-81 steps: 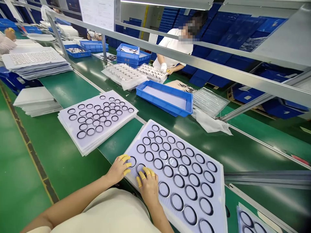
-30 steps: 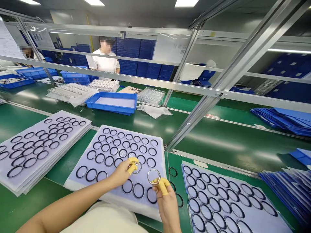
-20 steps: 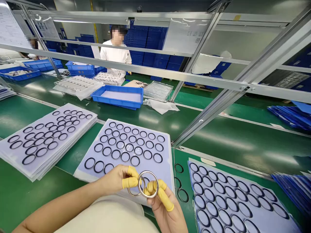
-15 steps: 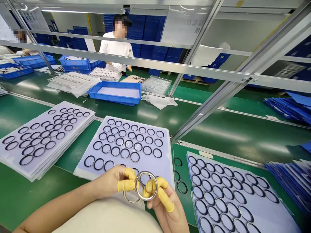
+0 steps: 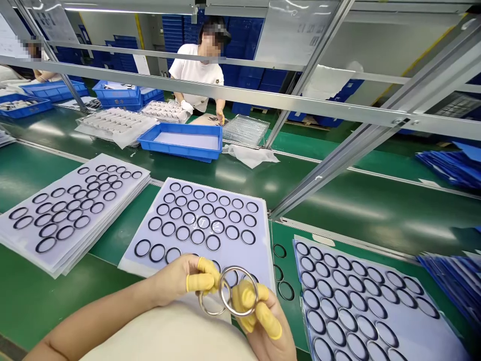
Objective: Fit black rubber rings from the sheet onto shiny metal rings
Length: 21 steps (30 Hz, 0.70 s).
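**Fig. Two metal rings held in both hands above a sheet of black rings**

Head-worn view, looking forward and down. The grip of the left hand (image 5: 175, 281) is closed on one thin, silver metal ring (image 5: 207, 312), and the grip of the right hand (image 5: 267, 326) is closed on a second (image 5: 239, 315). Yellow finger cots (image 5: 196, 283) cover several fingertips. The two rings overlap in this view, so contact between them cannot be judged. Both are held over the near edge of a pale lavender foam sheet (image 5: 261, 255), which carries rows of black rings (image 5: 198, 236).

The surface is a green bench (image 5: 338, 200) with aluminium frame rails (image 5: 225, 94) above it. A stack of similar sheets (image 5: 71, 213) lies to the left, and a sheet with a blue edge (image 5: 370, 301) lies to the right. Three loose black rings (image 5: 285, 291) rest on the bench between the near sheet and the blue-edged one. Farther off are a blue tray (image 5: 180, 143), a stack of clear plastic trays (image 5: 246, 131) and a white plastic sheet (image 5: 250, 156). Across the bench, a co-worker in a white T-shirt (image 5: 197, 70) stands before stacked blue crates (image 5: 255, 75). Papers hang on the frame, but their writing is unreadable.
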Tool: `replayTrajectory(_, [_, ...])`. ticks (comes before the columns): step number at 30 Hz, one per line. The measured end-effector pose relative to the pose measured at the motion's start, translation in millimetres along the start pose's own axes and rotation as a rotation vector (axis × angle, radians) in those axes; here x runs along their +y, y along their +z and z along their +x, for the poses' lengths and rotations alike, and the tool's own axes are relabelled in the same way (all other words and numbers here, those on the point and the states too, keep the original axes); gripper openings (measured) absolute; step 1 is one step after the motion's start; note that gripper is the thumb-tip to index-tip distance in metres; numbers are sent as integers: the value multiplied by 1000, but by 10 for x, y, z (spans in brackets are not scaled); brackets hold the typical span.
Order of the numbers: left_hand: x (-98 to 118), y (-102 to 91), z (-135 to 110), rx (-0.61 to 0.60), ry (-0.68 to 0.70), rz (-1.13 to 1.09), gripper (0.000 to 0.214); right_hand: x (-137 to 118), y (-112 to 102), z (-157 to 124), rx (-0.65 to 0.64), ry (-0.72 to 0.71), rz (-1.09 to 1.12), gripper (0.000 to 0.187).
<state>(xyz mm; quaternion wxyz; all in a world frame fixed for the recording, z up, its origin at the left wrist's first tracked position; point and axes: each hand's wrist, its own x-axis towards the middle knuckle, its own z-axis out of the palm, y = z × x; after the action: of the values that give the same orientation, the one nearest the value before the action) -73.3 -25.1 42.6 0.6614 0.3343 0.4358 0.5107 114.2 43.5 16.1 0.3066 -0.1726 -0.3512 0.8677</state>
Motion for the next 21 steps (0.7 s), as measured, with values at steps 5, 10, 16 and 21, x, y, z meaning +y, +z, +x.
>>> replayTrajectory(5, [-37, -8, -18, 18, 72, -169, 20, -29, -57, 20, 210, -152, 182, 20])
replayTrajectory(10, [-16, 9, -52, 27, 145, -303, 29, 61, -91, 0, 228, -46, 136, 21])
replayTrajectory(16, [-19, 69, -69, 9, 107, -340, 35, 142, -94, -70, 93, 72, 4, 27])
replayTrajectory(21, [-58, 98, -70, 3, 89, -294, 40, 211, -140, -121, -24, 72, -22, 25])
